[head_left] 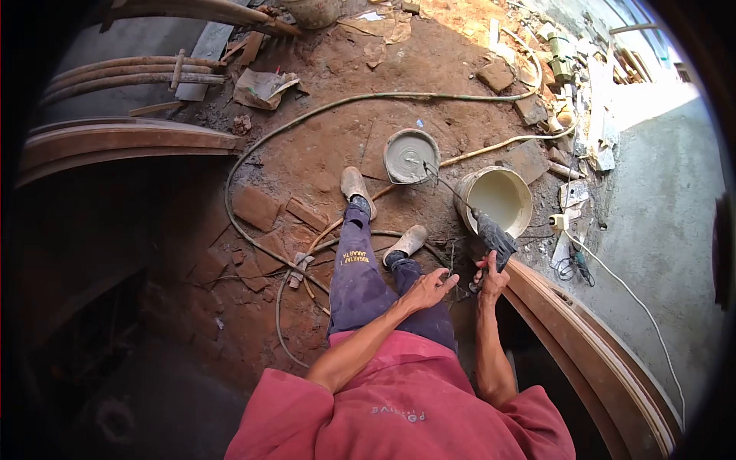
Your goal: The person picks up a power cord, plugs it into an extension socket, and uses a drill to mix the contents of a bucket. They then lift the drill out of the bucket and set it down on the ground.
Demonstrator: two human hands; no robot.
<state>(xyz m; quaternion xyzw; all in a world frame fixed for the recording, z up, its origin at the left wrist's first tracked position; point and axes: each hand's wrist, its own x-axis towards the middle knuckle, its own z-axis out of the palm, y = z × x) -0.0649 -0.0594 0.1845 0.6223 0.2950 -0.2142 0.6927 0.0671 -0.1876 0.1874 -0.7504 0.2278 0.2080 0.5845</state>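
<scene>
My right hand [492, 277] is wrapped round the handle of a dark power drill [494, 239]. From the drill, a thin mixing rod [454, 192] runs up and left, its looped end at the rim of a small bucket [388, 170]. Smooth grey wet mix [410, 153] fills that bucket. Beside the drill stands a larger pale bucket [526, 222] holding cloudy liquid [494, 195]. My left hand [431, 290] is apart from the drill, over my thigh, fingers partly closed around something thin and dark that I cannot make out.
A long hose [307, 115] loops across the dirt floor. Broken bricks [257, 207] lie left of my feet, with rubble [529, 107] at upper right. A white cable [629, 287] runs from a socket block [559, 221]. Curved wooden boards [583, 337] stand close on my right.
</scene>
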